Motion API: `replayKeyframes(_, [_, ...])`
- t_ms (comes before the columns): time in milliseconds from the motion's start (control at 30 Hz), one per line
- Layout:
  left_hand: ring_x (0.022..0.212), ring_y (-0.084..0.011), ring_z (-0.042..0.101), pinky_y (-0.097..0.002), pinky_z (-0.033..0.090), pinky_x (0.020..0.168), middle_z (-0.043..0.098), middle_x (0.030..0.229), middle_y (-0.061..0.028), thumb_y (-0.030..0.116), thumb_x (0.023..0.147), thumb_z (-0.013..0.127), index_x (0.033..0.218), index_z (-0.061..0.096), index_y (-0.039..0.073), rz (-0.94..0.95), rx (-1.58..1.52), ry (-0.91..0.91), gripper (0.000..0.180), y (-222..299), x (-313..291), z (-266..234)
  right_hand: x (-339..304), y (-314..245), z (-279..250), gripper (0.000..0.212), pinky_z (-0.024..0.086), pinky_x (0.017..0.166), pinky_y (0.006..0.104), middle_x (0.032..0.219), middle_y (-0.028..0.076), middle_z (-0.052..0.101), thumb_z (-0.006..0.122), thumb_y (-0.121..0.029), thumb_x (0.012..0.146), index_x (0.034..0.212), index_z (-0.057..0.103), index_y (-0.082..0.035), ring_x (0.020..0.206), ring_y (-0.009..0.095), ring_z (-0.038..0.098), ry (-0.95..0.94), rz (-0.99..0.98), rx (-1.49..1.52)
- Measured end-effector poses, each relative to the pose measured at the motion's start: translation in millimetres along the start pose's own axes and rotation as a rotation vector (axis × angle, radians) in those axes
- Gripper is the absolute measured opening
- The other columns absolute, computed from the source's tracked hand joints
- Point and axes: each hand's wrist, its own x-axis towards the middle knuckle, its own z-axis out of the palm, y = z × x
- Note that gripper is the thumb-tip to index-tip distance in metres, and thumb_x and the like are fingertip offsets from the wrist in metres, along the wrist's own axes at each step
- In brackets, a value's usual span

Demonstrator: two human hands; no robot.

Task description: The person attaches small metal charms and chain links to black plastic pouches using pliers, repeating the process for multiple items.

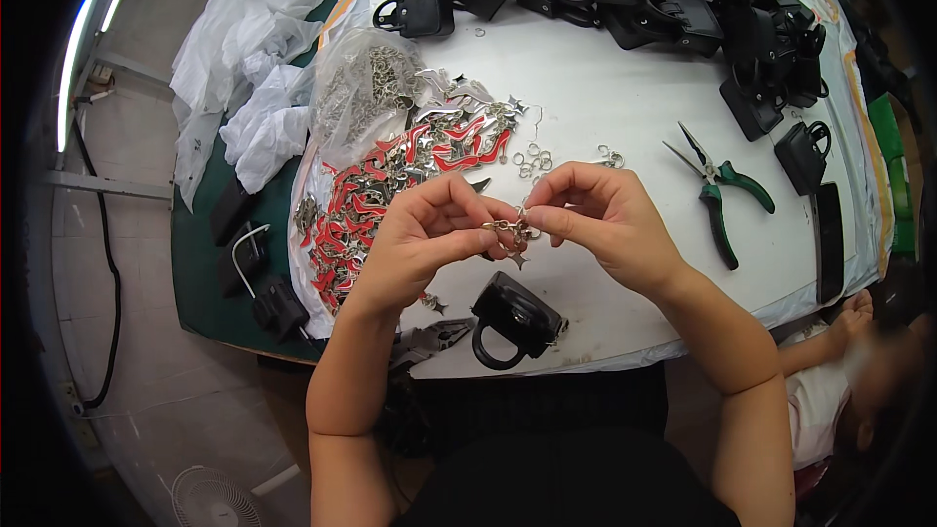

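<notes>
My left hand (427, 234) and my right hand (603, 222) meet over the near middle of the table. Both pinch a short silver chain (508, 228), with a star charm (519, 261) dangling beneath it. Fingers partly cover the chain, so its ends are hard to make out. Just below lies a small black mini handbag (517, 317), tipped over, its handle toward me. Grey metal pliers (436, 338) rest at the table's near edge, beside my left forearm. A heap of red and silver shoe-shaped charms (344, 224) spreads left of my left hand. Several loose rings (533, 160) lie beyond my hands.
Green-handled long-nose pliers (719, 176) lie open at the right. Many black mini handbags (634, 0) are piled along the far side. A clear bag of metal parts (363, 88) and crumpled white plastic (259, 68) sit far left. Another person's arm (830, 342) shows at lower right.
</notes>
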Motion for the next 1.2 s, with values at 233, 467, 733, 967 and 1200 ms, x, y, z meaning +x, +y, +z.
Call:
replayKeyframes(233, [0.101,-0.0212,0.066,-0.0359,0.049,0.094,0.069,0.111,-0.0158,-0.001,0.082,0.072,0.096,0.06,0.0,-0.043,0.168,0.055,0.019,17,-14,6,0,8,2,0.012,0.05,0.077,0.0224,0.106,0.005,0.067,0.066,-0.009,0.095,0.103,0.064,-0.001,0.084,0.008,0.062,-0.105,-0.245,0.088])
replayKeyframes(467, [0.079,-0.0117,0.057,-0.0283,0.05,0.074,0.061,0.085,-0.0028,0.014,0.072,0.089,0.097,0.059,0.001,0.033,0.801,0.321,0.041,13,-90,56,-13,-18,-3,0.009,0.049,0.063,0.0228,0.109,0.008,0.066,0.058,-0.009,0.1,0.106,0.058,-0.003,0.074,0.007,0.059,-0.284,-0.002,0.098])
replayKeyframes(733, [0.097,-0.0188,0.071,-0.0291,0.056,0.087,0.071,0.103,-0.0133,-0.007,0.084,0.069,0.116,0.06,-0.007,0.222,0.34,0.602,0.033,-39,-98,67,-35,-27,14,0.008,0.046,0.055,0.0227,0.081,0.003,0.069,0.058,-0.005,0.098,0.104,0.057,-0.002,0.059,0.008,0.056,-0.565,0.009,-0.259])
replayKeyframes(967, [0.089,-0.0163,0.071,-0.0269,0.057,0.08,0.072,0.1,-0.0132,-0.007,0.091,0.066,0.114,0.065,-0.008,0.334,0.144,0.567,0.024,-64,-90,71,-82,-15,40,0.008,0.05,0.06,0.0218,0.093,0.007,0.071,0.067,-0.002,0.092,0.099,0.063,-0.002,0.068,0.009,0.062,-0.409,0.206,-0.16])
replayKeyframes(1200, [0.088,-0.017,0.072,-0.0259,0.056,0.078,0.074,0.101,-0.0136,-0.004,0.086,0.073,0.111,0.069,-0.005,0.399,0.299,0.479,0.026,-76,-92,71,-80,5,40,0.009,0.048,0.064,0.0238,0.094,0.005,0.059,0.075,0.001,0.083,0.091,0.071,-0.002,0.076,0.01,0.059,-0.052,-0.166,-0.42])
